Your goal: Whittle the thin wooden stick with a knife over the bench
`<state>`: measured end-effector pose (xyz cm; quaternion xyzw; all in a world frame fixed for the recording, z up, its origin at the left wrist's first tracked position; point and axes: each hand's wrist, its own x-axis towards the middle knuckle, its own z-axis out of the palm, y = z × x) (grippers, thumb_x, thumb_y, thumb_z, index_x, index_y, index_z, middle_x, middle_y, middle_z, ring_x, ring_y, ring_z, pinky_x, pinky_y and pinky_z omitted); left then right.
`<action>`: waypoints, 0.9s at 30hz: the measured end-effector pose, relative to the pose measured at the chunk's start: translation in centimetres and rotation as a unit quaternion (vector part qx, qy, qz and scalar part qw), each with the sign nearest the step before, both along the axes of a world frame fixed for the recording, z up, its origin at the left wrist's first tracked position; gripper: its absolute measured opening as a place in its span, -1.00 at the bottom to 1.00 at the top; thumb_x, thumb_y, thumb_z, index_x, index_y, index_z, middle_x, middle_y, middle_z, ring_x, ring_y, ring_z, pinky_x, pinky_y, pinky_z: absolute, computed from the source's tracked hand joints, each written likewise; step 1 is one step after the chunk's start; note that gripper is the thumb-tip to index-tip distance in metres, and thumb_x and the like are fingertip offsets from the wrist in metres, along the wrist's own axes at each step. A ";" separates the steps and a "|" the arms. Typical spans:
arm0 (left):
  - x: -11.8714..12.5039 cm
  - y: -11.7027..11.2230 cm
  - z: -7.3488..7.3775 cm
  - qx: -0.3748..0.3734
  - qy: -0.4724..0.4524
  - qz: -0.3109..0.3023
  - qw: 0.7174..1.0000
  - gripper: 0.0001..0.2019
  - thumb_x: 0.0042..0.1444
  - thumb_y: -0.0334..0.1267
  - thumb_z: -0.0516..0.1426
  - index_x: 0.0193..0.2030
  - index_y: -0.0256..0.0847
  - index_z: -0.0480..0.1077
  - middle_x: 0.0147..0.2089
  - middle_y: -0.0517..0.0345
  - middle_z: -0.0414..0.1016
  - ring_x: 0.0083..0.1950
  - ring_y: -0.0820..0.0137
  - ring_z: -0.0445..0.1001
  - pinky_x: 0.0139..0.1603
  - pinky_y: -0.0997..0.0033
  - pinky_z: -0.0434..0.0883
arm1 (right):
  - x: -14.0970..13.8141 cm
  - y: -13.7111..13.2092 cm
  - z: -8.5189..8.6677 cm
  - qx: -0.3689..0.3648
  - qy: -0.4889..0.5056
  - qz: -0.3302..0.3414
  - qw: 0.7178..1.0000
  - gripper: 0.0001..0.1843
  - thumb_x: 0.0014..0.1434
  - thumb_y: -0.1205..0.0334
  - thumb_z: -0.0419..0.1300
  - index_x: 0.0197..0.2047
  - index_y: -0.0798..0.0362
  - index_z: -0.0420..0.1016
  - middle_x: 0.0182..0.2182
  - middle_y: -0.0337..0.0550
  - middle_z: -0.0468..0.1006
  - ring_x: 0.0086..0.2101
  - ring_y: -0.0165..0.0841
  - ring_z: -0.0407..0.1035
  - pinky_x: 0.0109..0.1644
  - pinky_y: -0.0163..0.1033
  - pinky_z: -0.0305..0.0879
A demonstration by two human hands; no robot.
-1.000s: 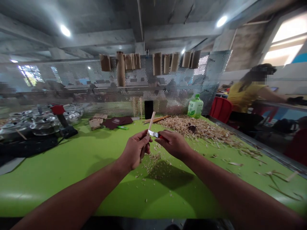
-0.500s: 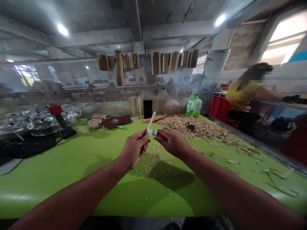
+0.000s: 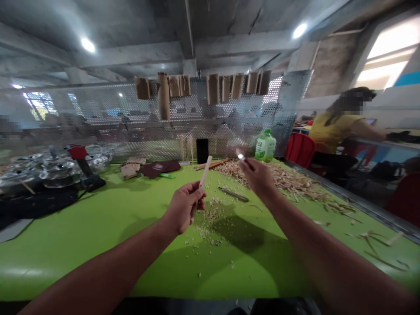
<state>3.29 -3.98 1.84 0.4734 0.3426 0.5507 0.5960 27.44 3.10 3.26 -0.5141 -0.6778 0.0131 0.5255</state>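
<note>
Gripping a wooden stick [image 3: 204, 175] upright in my left hand [image 3: 183, 208] at 12 o'clock, fingers curled round it; right hand [image 3: 259, 177] raised at 1 o'clock, fingers pinching a small shiny blade [image 3: 241, 156]; slim metal tool [image 3: 232, 194] lying between them on the green table [image 3: 65, 253].

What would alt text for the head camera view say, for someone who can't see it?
Seen from the wearer's head, a left hand grips a wooden stick above a green table strewn with wood shavings. A right hand holds up a small shiny blade, and a thin tool lies between them.
</note>
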 end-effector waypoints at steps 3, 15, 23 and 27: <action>-0.3 0.4 0.2 0.012 -0.010 -0.004 1.000 -0.79 0.03 -0.34 0.24 -0.17 -0.30 0.42 -0.38 0.18 0.42 -0.48 0.53 0.39 -0.45 0.46 0.41 | -3.6 -1.9 -1.4 -0.011 -0.108 0.134 0.985 -0.67 0.23 0.02 0.07 -0.45 0.06 0.29 -0.54 -0.28 0.27 -0.51 -0.46 0.14 -0.43 -0.31 -0.03; -0.2 0.3 0.1 0.027 0.001 -0.029 0.999 -0.74 0.04 -0.32 0.22 -0.10 -0.28 0.43 -0.33 0.20 0.39 -0.57 0.64 0.27 -0.59 0.59 0.30 | -5.7 -3.8 -1.8 -0.004 -0.207 0.184 0.961 -0.68 0.27 0.02 0.04 -0.39 0.06 0.34 -0.47 -0.21 0.35 -0.50 -0.47 0.16 -0.43 -0.31 -0.04; -0.3 0.1 0.6 0.016 0.022 -0.054 0.998 -0.81 0.07 -0.30 0.19 -0.15 -0.29 0.43 -0.38 0.24 0.33 -0.61 0.70 0.12 -0.68 0.67 0.04 | -5.9 -4.2 -1.4 0.019 -0.227 0.129 0.965 -0.70 0.27 0.03 0.03 -0.36 0.05 0.38 -0.47 -0.20 0.39 -0.51 -0.45 0.16 -0.44 -0.29 -0.07; -0.1 -0.3 0.2 0.003 0.034 -0.071 0.997 -0.78 0.08 -0.30 0.19 -0.12 -0.30 0.44 -0.38 0.23 0.33 -0.61 0.70 0.10 -0.68 0.66 0.01 | -4.3 -2.7 -0.6 0.023 -0.179 0.082 0.980 -0.68 0.25 0.01 0.03 -0.39 0.05 0.38 -0.48 -0.19 0.40 -0.49 -0.43 0.19 -0.43 -0.29 -0.05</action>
